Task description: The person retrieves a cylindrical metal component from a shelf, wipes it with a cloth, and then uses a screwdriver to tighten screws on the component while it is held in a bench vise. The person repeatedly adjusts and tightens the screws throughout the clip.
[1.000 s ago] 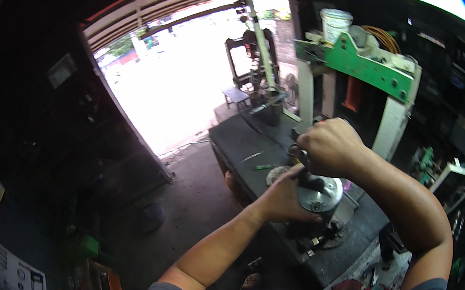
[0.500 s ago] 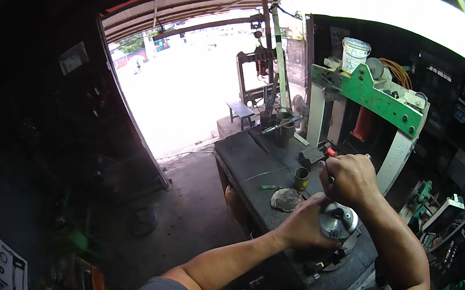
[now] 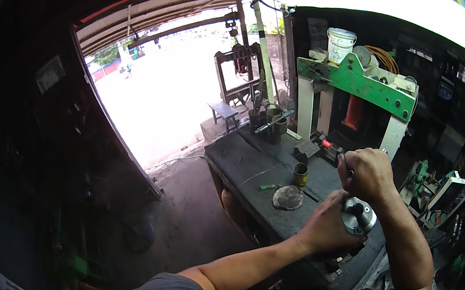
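Observation:
A round shiny metal part sits at the near right end of a dark workbench. My left hand wraps around its left side and grips it. Just above it, my right hand is closed in a fist around a thin metal tool, only a short piece of which shows. What lies under the part is hidden by my hands.
On the bench lie a flat grey disc, a small yellow can, a green-handled tool and cups holding tools. A green and white press frame stands behind. Cluttered shelves fill the right; a bright doorway opens left.
My view has lifted and turned, so the bench and press sit lower and further right. My right hand has risen slightly off the metal part; my left hand keeps its grip.

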Demonstrator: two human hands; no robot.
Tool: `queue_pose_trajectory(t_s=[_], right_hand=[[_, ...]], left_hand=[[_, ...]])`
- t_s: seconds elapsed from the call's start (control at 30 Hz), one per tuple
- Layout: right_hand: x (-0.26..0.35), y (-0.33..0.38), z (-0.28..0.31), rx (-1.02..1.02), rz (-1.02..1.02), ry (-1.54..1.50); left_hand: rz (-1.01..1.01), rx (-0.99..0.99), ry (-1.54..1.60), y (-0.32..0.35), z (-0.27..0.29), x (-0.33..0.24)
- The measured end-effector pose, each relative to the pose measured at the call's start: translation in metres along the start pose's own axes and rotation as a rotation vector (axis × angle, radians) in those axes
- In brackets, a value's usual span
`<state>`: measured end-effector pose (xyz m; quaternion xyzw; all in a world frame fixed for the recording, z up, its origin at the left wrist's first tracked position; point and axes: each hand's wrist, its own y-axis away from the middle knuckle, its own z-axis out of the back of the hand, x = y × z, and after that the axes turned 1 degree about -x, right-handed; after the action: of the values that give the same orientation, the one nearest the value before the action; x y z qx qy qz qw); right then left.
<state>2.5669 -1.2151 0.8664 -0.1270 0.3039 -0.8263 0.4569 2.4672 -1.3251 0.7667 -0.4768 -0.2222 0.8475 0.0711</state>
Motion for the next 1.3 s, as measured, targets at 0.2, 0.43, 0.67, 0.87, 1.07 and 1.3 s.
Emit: queue_pose_trajectory(t_s=[0.2,0.43,0.67,0.87,1.07,1.3], right_hand=[[0.005,0.001,-0.004,0.007,-0.066,0.043],[0.002,-0.011,0.032,0.45,0.032,0.116],[-0.037,-0.029,0.061,0.821,0.501,0.197],[-0.049,-0.043,0.052,0.761,0.8,0.076],[-0.048,-0.057,0.049,0.623,1.18,0.115],[-0.06,-0.057,0.028,0.675,1.056,0.022]], left_hand=[[0.079,0.087,-0.005,-0.001,0.002,0.001],[0.014,0.047,-0.005,0.0,0.002,0.003],[-0.007,0.057,0.061,0.002,0.001,0.008],[0.003,0.009,0.07,0.006,0.004,0.002],[0.013,0.016,0.059,0.007,0.003,0.004],[-0.06,-0.025,0.037,0.009,0.001,0.003]])
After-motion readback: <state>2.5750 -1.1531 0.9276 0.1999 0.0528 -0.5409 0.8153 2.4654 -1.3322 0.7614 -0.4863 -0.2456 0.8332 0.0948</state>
